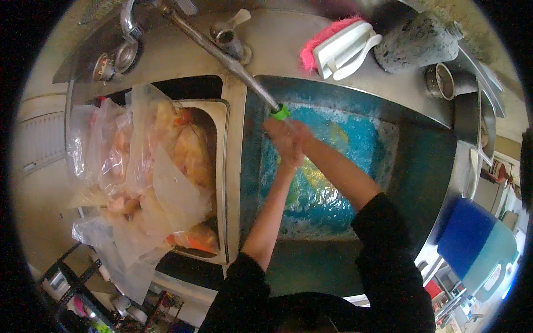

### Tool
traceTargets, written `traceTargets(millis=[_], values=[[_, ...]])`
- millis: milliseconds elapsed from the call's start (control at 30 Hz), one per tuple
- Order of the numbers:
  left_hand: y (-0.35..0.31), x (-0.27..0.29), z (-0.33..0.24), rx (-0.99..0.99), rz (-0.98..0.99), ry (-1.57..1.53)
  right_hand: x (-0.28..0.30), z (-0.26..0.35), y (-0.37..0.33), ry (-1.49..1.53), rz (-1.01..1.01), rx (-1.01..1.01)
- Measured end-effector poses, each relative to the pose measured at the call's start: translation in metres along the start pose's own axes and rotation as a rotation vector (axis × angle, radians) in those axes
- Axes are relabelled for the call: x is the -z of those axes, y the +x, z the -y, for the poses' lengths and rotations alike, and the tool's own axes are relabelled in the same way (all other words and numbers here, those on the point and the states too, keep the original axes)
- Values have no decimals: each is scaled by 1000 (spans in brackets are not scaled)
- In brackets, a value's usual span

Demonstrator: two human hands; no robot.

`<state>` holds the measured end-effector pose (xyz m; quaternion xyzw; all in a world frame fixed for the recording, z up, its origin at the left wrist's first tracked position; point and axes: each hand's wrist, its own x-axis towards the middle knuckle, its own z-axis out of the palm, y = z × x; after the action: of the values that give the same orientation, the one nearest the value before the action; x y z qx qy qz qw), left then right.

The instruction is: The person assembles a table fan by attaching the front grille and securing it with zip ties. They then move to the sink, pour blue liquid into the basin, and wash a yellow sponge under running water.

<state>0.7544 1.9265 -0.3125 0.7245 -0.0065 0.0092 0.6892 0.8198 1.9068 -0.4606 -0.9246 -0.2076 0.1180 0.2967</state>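
Note:
Below the green-tipped end of the metal faucet (233, 61), my left hand (282, 141) and my right hand (300, 135) are together, touching each other. Motion blurs the fingers of both, and I cannot make out anything held in them. Water seems to run over them from the spout. Under my wrists, the right-hand sink basin (344, 255) holds blue-looking, foamy water (361, 144). Something yellowish (313, 175) shows in that water, its shape unclear.
In the left basin a metal pan (223, 183) holds clear plastic bags (147, 150) of raw-looking meat. Behind the sink lie a white-handled pink brush (344, 50), a grimy jug (416, 44) and a metal cup (441, 80). Blue and teal cutting boards (466, 233) stand at the right.

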Motion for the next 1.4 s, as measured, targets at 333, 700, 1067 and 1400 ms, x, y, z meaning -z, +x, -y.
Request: traceTargets(millis=[333,700,1067,1400], values=[[-10,1,20,-557,-27,418,83,50,-34,2106,-338,-719],[14,26,-13,99,51,-263,122,77,-74,2680,-256,-274],[33,33,20,289,-220,-305,100,109,-72,1220,-488,-599],[6,7,104,-279,164,944,41,25,-150,82,-620,-638]])
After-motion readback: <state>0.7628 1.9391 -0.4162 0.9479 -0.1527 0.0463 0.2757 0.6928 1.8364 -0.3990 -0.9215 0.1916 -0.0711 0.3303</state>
